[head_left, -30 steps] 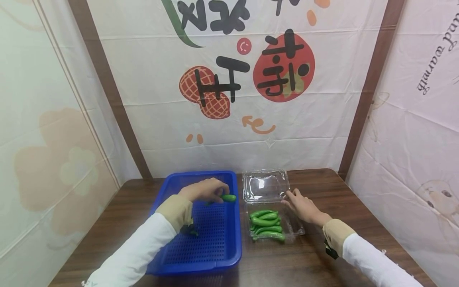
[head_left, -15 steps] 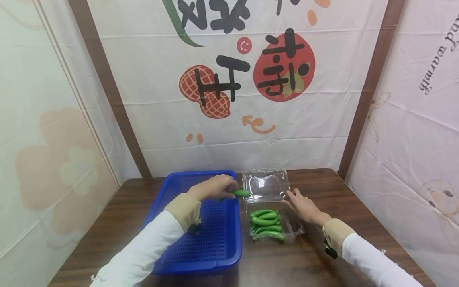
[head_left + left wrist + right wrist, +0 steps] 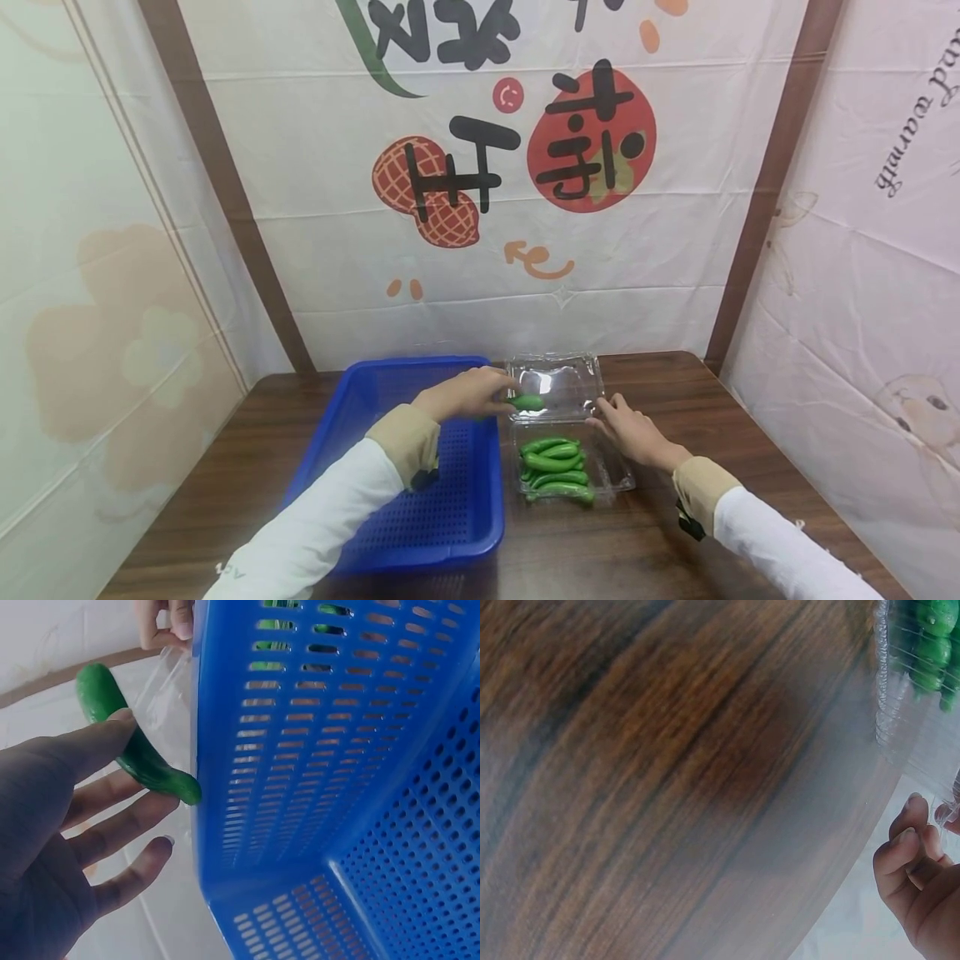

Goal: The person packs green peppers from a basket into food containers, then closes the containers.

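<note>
My left hand (image 3: 468,393) pinches a small curved green cucumber (image 3: 142,759) between thumb and fingers; its other fingers are spread in the left wrist view. In the head view this hand is over the right rim of the blue plastic basket (image 3: 450,557), and the cucumber overlaps the raised clear lid (image 3: 577,385). To the right stands an open clear plastic clamshell box (image 3: 613,478), holding several green cucumbers (image 3: 555,460) in its left part. My right hand (image 3: 633,432) pinches the box's edge near the hinge, at its back right corner.
All of this stands on a dark brown wooden table (image 3: 660,550). A printed white cloth (image 3: 495,325) hangs behind the table, with more cloth at both sides. The basket has a perforated floor and walls.
My left hand has carried the cucumber rightward, from above the basket past its right rim to the clear lid. The right hand keeps its place on the box.
</note>
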`<state>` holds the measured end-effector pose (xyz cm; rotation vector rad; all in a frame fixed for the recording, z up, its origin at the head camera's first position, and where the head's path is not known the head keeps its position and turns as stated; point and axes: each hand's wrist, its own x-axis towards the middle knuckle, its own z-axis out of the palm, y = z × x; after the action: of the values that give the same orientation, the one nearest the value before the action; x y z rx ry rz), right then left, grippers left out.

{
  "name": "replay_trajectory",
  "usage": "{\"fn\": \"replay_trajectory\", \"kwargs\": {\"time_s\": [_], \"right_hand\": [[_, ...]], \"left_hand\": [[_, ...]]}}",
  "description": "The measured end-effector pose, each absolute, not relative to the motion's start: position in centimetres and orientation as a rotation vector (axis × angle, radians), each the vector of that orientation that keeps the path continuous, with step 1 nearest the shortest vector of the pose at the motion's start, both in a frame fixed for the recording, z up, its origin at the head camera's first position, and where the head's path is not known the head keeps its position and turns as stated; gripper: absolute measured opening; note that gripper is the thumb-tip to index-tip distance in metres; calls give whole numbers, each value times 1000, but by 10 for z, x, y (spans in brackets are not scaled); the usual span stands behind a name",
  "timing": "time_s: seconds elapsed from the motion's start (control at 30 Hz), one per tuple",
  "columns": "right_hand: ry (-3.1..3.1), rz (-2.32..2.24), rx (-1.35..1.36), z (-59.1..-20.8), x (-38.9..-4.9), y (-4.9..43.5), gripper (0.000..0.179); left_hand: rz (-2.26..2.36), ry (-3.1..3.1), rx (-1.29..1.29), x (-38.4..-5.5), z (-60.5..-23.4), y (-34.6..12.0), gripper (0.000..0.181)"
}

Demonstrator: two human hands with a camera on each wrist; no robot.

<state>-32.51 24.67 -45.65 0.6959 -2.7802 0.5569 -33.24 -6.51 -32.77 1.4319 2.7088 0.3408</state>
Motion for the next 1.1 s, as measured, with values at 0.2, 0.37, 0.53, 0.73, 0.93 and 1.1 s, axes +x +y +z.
{"fn": "replay_trajectory", "kwargs": {"time_s": [0.2, 0.37, 0.53, 0.73, 0.93, 1.1], "right_hand": [[-2772, 559, 698, -457, -326, 248, 18], [-2766, 557, 697, -458, -327, 248, 18], [-2773, 560, 699, -457, -325, 248, 17], [-2774, 555, 695, -455, -324, 246, 16], [-2765, 564, 700, -454, -322, 245, 16], [-2755, 560, 689, -455, -322, 245, 16]], "left_hand": [[388, 2703, 1470, -333, -336, -54, 29], [386, 2727, 1520, -333, -346, -43, 28], [368, 2719, 1549, -333, -355, -35, 29], [275, 2731, 1617, -334, -365, -28, 31], [249, 2744, 1573, -335, -378, -25, 24], [214, 2785, 1520, -333, -388, -23, 25]]}}
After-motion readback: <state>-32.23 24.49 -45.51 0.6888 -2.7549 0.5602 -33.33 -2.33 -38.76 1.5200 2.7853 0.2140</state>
